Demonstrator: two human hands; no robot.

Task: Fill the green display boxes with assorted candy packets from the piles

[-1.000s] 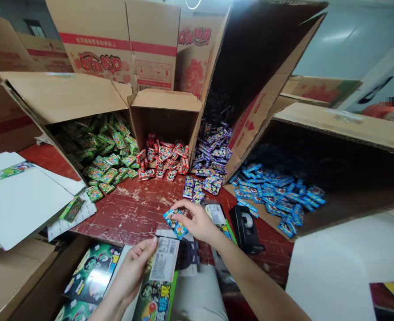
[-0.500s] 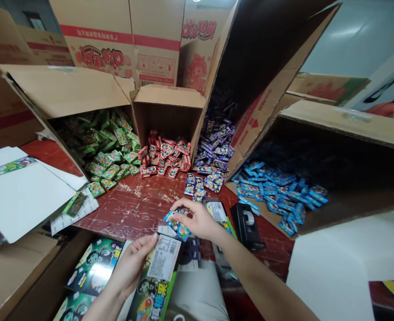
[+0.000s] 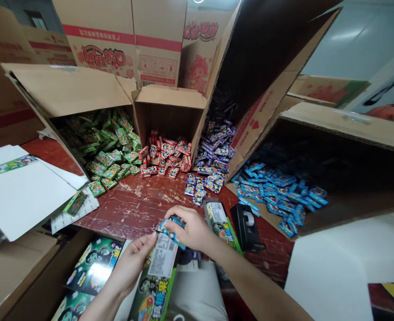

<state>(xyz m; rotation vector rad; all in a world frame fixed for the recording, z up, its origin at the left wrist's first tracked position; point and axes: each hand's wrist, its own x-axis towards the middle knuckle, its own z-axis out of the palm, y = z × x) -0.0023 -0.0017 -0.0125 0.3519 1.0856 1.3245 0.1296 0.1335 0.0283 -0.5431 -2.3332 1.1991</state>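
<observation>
a: ok so what's the right hand [image 3: 193, 228] doing?

b: its grip is pinching some blue packets [image 3: 175, 220] between thumb and fingers, right at the top end of a slim printed box [image 3: 153, 292]. can't tell if any are inside it, the fingers cover that bit.

a: and the left hand [image 3: 137, 255]?

b: grip pressed onto that same slim box, thumb up by the white label [image 3: 162, 259]. box is tilted, in front of the lap [image 3: 199, 294].

a: what's near that?

b: just past the right hand there's another printed box [image 3: 218, 216] on the red worktop [image 3: 123, 205], with a black tape dispenser [image 3: 249, 234] beside it. a few purple packets [image 3: 194, 183] lie a bit further back.

a: and round the edge?

b: 4 open cartons, left to right: green packets [image 3: 112, 156], red packets [image 3: 166, 154], more purple, then a blue pile [image 3: 277, 187]. white card [image 3: 30, 196] on the far left, plus 2 dark printed boxes [image 3: 95, 263] lower down.
</observation>
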